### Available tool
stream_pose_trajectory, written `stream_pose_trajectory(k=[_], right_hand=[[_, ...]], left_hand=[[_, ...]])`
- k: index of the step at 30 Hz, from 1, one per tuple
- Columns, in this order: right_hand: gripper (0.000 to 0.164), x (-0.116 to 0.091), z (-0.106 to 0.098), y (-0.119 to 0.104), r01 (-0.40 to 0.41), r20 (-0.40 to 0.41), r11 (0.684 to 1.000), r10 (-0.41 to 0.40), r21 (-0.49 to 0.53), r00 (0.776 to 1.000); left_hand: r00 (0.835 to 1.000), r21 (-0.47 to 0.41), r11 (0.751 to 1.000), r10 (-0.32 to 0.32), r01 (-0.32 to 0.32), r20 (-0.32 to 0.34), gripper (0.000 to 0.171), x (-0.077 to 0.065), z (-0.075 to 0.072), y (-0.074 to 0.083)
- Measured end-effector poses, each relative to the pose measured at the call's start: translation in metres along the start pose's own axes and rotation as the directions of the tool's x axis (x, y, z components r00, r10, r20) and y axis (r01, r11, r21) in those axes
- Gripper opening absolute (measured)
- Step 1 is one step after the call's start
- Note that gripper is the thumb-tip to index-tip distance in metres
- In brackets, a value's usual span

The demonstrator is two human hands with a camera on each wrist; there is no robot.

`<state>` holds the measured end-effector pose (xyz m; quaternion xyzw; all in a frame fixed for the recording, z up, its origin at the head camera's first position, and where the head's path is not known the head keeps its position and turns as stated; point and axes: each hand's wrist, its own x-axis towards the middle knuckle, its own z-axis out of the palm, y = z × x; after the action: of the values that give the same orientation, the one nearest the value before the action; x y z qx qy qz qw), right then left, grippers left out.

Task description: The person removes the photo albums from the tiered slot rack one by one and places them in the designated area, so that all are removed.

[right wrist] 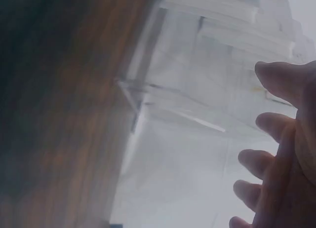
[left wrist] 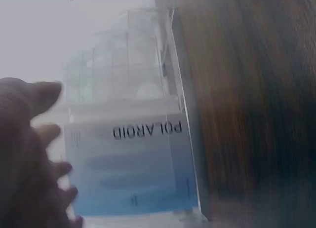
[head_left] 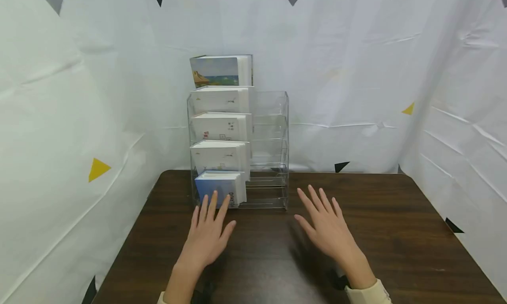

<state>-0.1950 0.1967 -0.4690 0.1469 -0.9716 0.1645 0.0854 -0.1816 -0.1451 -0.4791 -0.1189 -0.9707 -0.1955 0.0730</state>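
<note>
A clear tiered rack (head_left: 269, 203) stands at the table's far side, its left half filled with stacked cards or booklets. In the lowest tier a blue-and-white pack (left wrist: 133, 169) bears the word POLAROID. Above it rise several white packs (head_left: 215, 156), and a pack with a seaside picture (head_left: 215, 71) tops them. My left hand (head_left: 207, 240), fingers spread, overlaps the blue pack's lower edge in the head view and holds nothing. To the right of the rack, my right hand (head_left: 328, 229) hovers over the table with straight, spread fingers, also holding nothing.
The dark wooden table (head_left: 261, 269) has rounded far corners. White cloth (head_left: 356, 75) with black, grey and yellow triangles hangs behind it and at both sides. The rack's right half shows bare clear tiers.
</note>
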Motion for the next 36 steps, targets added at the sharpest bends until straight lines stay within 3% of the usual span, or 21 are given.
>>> stream_pose_trajectory(k=[3,5,6,8,10,13,14,16,17,19,22,25,29,32,34,36], right_hand=[[0.075,0.010,0.000,-0.005,0.021,-0.040,0.999,-0.019,0.050,0.999],[0.072,0.018,0.000,-0.009,0.046,-0.079,0.995,-0.039,0.090,0.996],[0.071,0.022,-0.001,-0.011,0.060,-0.095,0.991,-0.048,0.120,0.994],[0.067,0.032,0.003,-0.017,0.081,-0.118,0.977,-0.059,0.195,0.991],[0.065,0.042,0.007,-0.023,0.091,-0.124,0.950,-0.056,0.298,0.991],[0.064,0.060,0.017,-0.035,0.087,-0.106,0.884,-0.043,0.459,0.993],[0.064,0.066,0.022,-0.040,0.087,-0.099,0.858,-0.042,0.507,0.994],[0.065,0.079,0.031,-0.051,0.082,-0.077,0.809,-0.046,0.582,0.996],[0.067,0.085,0.037,-0.056,0.076,-0.061,0.785,-0.049,0.614,0.997],[0.072,0.095,0.049,-0.066,0.058,-0.034,0.743,-0.048,0.666,0.998],[0.079,0.107,0.066,-0.079,0.026,-0.003,0.707,-0.034,0.707,0.999],[0.082,0.120,0.079,-0.087,-0.008,0.023,0.674,-0.013,0.739,1.000],[0.076,0.132,0.090,-0.090,-0.027,0.057,0.598,-0.031,0.801,0.998],[0.065,0.139,0.097,-0.091,-0.024,0.064,0.548,-0.054,0.836,0.997],[0.055,0.143,0.101,-0.092,-0.022,0.067,0.530,-0.066,0.848,0.996],[0.048,0.146,0.105,-0.094,-0.022,0.069,0.520,-0.072,0.854,0.995]], left_hand=[[0.993,-0.124,0.992,-0.041,0.027,-0.111,0.065,0.007,-0.006,-0.018],[0.972,-0.281,0.957,-0.127,0.068,-0.198,0.058,0.013,-0.010,-0.033],[0.956,-0.372,0.924,-0.181,0.086,-0.230,0.054,0.016,-0.011,-0.041],[0.922,-0.557,0.824,-0.289,0.103,-0.258,0.049,0.023,-0.012,-0.057],[0.888,-0.709,0.698,-0.382,0.095,-0.257,0.046,0.031,-0.009,-0.070],[0.845,-0.849,0.525,-0.481,0.064,-0.234,0.044,0.047,0.003,-0.088],[0.835,-0.874,0.482,-0.507,0.069,-0.214,0.045,0.053,0.008,-0.093],[0.831,-0.914,0.400,-0.529,0.065,-0.172,0.048,0.061,0.019,-0.103],[0.839,-0.930,0.362,-0.524,0.062,-0.148,0.050,0.064,0.026,-0.107],[0.869,-0.949,0.308,-0.486,0.072,-0.092,0.055,0.068,0.038,-0.112],[0.915,-0.954,0.290,-0.401,0.080,-0.045,0.061,0.069,0.054,-0.116],[0.936,-0.954,0.290,-0.350,0.080,-0.028,0.062,0.070,0.065,-0.120],[0.940,-0.963,0.264,-0.339,0.058,-0.037,0.059,0.069,0.072,-0.125],[0.938,-0.957,0.284,-0.345,0.062,-0.042,0.058,0.067,0.073,-0.127],[0.935,-0.952,0.298,-0.352,0.073,-0.038,0.057,0.066,0.073,-0.128],[0.932,-0.952,0.296,-0.360,0.081,-0.032,0.057,0.066,0.074,-0.129]])
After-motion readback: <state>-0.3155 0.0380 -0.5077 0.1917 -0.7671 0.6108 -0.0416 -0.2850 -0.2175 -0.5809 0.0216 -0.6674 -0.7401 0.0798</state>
